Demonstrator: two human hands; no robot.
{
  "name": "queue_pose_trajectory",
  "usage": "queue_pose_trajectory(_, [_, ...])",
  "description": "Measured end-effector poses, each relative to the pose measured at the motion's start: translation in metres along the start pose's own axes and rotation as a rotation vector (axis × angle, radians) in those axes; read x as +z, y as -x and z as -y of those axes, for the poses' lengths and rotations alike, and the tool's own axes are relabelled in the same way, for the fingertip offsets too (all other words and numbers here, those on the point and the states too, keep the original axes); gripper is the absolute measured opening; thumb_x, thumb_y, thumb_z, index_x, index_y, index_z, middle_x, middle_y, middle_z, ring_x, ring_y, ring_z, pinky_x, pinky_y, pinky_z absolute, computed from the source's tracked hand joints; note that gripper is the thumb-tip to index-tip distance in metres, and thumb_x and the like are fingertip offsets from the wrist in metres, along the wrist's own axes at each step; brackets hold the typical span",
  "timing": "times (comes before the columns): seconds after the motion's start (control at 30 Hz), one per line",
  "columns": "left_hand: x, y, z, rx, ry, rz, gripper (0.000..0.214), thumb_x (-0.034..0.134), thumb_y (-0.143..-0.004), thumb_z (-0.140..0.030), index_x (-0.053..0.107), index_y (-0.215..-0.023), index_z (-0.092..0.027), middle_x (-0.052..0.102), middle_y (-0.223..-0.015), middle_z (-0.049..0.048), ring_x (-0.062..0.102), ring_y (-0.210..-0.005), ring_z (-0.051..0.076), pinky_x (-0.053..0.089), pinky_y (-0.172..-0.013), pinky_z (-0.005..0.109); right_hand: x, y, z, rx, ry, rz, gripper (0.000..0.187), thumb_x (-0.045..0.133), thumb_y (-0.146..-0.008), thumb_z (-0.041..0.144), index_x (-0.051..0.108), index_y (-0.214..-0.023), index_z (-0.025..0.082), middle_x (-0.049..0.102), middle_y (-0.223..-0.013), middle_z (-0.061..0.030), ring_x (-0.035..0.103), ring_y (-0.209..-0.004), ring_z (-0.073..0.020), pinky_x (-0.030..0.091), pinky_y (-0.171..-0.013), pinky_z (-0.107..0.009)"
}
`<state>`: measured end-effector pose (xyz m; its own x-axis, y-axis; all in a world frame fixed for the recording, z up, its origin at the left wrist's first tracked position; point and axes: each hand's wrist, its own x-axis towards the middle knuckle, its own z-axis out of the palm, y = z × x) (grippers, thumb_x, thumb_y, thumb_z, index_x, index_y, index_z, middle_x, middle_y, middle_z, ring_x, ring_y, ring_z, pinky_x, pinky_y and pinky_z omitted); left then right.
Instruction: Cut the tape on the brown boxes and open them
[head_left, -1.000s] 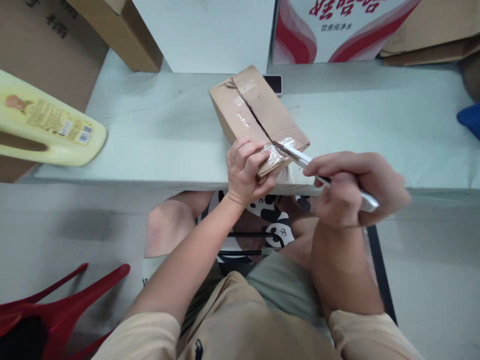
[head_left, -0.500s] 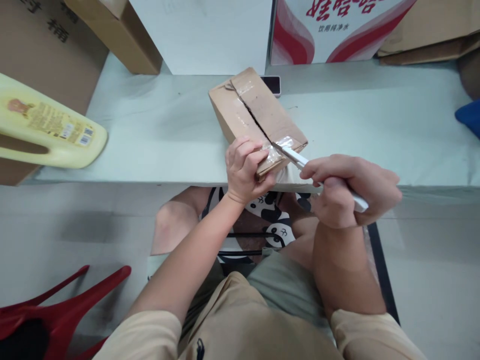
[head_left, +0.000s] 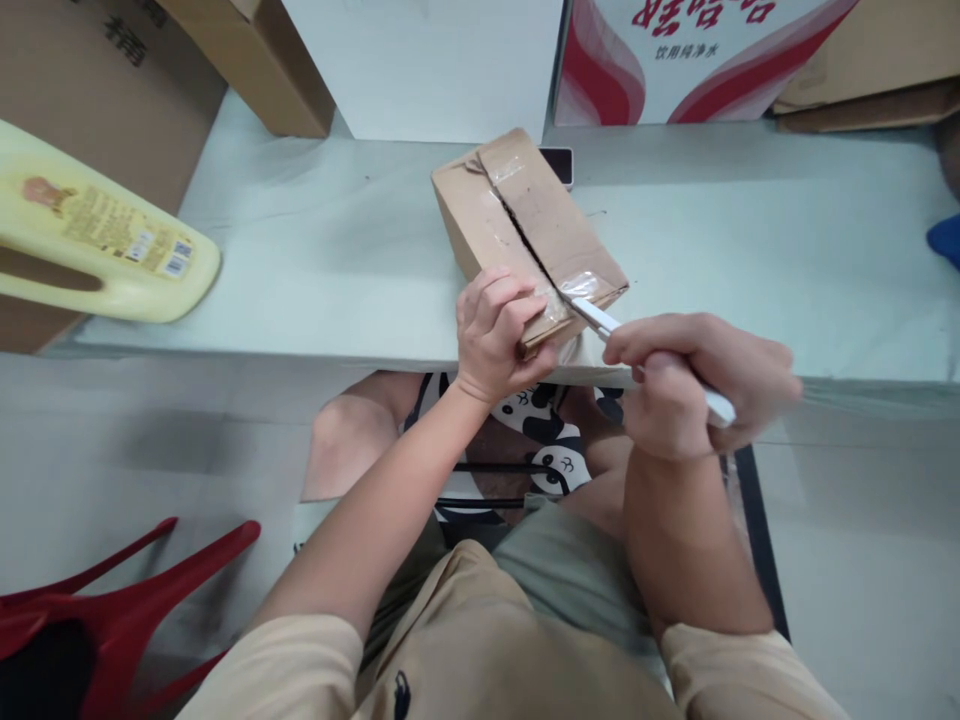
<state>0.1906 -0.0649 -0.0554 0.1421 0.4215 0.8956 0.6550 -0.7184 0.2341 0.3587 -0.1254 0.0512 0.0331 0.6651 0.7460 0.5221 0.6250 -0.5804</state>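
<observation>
A small brown cardboard box (head_left: 525,225), taped with clear tape and split along its top seam, lies at the near edge of the pale table (head_left: 315,260). My left hand (head_left: 499,335) is closed over the box's near corner and holds it down. My right hand (head_left: 697,380) is wrapped round a white utility knife (head_left: 600,320). The blade's tip touches the tape at the near end of the seam, just beside my left fingers.
A yellow plastic jug (head_left: 90,245) lies on its side at the table's left end. A dark phone (head_left: 561,160) sits behind the box. Cardboard cartons (head_left: 247,60), a white panel and a red-and-white carton (head_left: 675,50) line the back. A red chair (head_left: 112,610) stands at the lower left.
The knife tip has stayed at the near end of the seam, my right hand drawing slightly toward me. The view has shifted a little; my left hand keeps its hold.
</observation>
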Motion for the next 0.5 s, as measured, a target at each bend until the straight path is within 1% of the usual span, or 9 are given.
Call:
queue_pose_trajectory(0.1, [0.0, 0.001, 0.001, -0.01, -0.015, 0.021, 0.034, 0.058, -0.089, -0.044, 0.056, -0.118, -0.026, 0.069, -0.115, 0.0096, 0.064, -0.121, 0.031, 0.048, -0.11, 0.053, -0.001, 0.0, 0.006, -0.005, -0.05, -0.043, 0.022, 0.049, -0.082, 0.014, 0.06, -0.067, 0.026, 0.058, -0.054, 0.0029, 0.057, -0.047, -0.0151, 0.042, -0.048, -0.031])
queue_pose_trajectory(0.17, [0.0, 0.002, 0.003, -0.024, -0.04, 0.044, 0.035, 0.057, -0.089, -0.048, 0.058, -0.115, -0.025, 0.069, -0.115, 0.0104, 0.064, -0.121, 0.03, 0.048, -0.111, 0.052, -0.003, 0.0, 0.01, 0.005, -0.1, -0.126, 0.021, 0.05, -0.081, 0.011, 0.058, -0.066, 0.024, 0.057, -0.055, 0.0027, 0.055, -0.047, -0.0129, 0.042, -0.049, -0.029])
queue_pose_trajectory(0.2, [0.0, 0.003, 0.003, -0.03, -0.056, 0.059, 0.035, 0.056, -0.089, -0.05, 0.059, -0.114, -0.025, 0.069, -0.115, 0.0106, 0.065, -0.121, 0.031, 0.048, -0.111, 0.052, -0.003, -0.001, 0.011, -0.003, -0.123, -0.204, 0.022, 0.051, -0.08, 0.009, 0.054, -0.063, 0.023, 0.055, -0.055, 0.0027, 0.054, -0.046, -0.0117, 0.041, -0.048, -0.028])
queue_pose_trajectory(0.3, [-0.002, 0.004, 0.004, -0.058, -0.095, 0.118, 0.036, 0.056, -0.089, -0.053, 0.061, -0.112, -0.025, 0.069, -0.113, 0.0104, 0.065, -0.119, 0.031, 0.047, -0.112, 0.054, 0.001, -0.006, 0.004, -0.143, -0.123, -0.441, 0.034, 0.052, -0.08, 0.005, 0.035, -0.056, 0.021, 0.048, -0.055, 0.0027, 0.051, -0.044, -0.0086, 0.036, -0.043, -0.025])
queue_pose_trajectory(0.33, [-0.004, 0.004, 0.004, -0.069, -0.095, 0.137, 0.036, 0.056, -0.089, -0.053, 0.061, -0.112, -0.025, 0.069, -0.113, 0.0104, 0.064, -0.12, 0.031, 0.047, -0.113, 0.054, 0.004, -0.009, -0.001, -0.177, -0.108, -0.529, 0.035, 0.051, -0.082, 0.006, 0.034, -0.057, 0.022, 0.045, -0.055, 0.0027, 0.052, -0.044, -0.0084, 0.034, -0.042, -0.024])
queue_pose_trajectory(0.37, [-0.007, 0.003, 0.003, -0.079, -0.084, 0.151, 0.036, 0.055, -0.09, -0.053, 0.06, -0.113, -0.025, 0.068, -0.114, 0.0104, 0.064, -0.122, 0.031, 0.046, -0.114, 0.055, 0.008, -0.011, -0.007, -0.195, -0.101, -0.596, 0.033, 0.051, -0.085, 0.007, 0.037, -0.059, 0.021, 0.042, -0.054, 0.0029, 0.053, -0.044, -0.0086, 0.033, -0.041, -0.023])
queue_pose_trajectory(0.43, [-0.016, 0.001, 0.002, -0.087, -0.046, 0.161, 0.037, 0.054, -0.091, -0.052, 0.059, -0.117, -0.025, 0.067, -0.118, 0.0108, 0.063, -0.123, 0.031, 0.045, -0.115, 0.056, 0.013, -0.014, -0.018, -0.192, -0.117, -0.7, 0.027, 0.05, -0.09, 0.013, 0.049, -0.065, 0.021, 0.037, -0.053, 0.0036, 0.055, -0.045, -0.0098, 0.03, -0.041, -0.024])
queue_pose_trajectory(0.47, [-0.022, 0.001, 0.002, -0.084, -0.026, 0.155, 0.037, 0.054, -0.092, -0.051, 0.058, -0.119, -0.025, 0.067, -0.12, 0.0109, 0.063, -0.123, 0.03, 0.045, -0.115, 0.056, 0.014, -0.013, -0.022, -0.203, -0.137, -0.767, 0.026, 0.049, -0.093, 0.016, 0.052, -0.068, 0.022, 0.034, -0.054, 0.0036, 0.053, -0.045, -0.0101, 0.03, -0.04, -0.025])
queue_pose_trajectory(0.5, [-0.029, 0.002, 0.003, -0.077, -0.011, 0.145, 0.038, 0.053, -0.093, -0.05, 0.057, -0.121, -0.025, 0.066, -0.121, 0.0108, 0.063, -0.121, 0.029, 0.045, -0.115, 0.056, 0.013, -0.012, -0.025, -0.209, -0.153, -0.8, 0.028, 0.048, -0.097, 0.021, 0.052, -0.069, 0.023, 0.031, -0.056, 0.0034, 0.051, -0.044, -0.0104, 0.03, -0.04, -0.026])
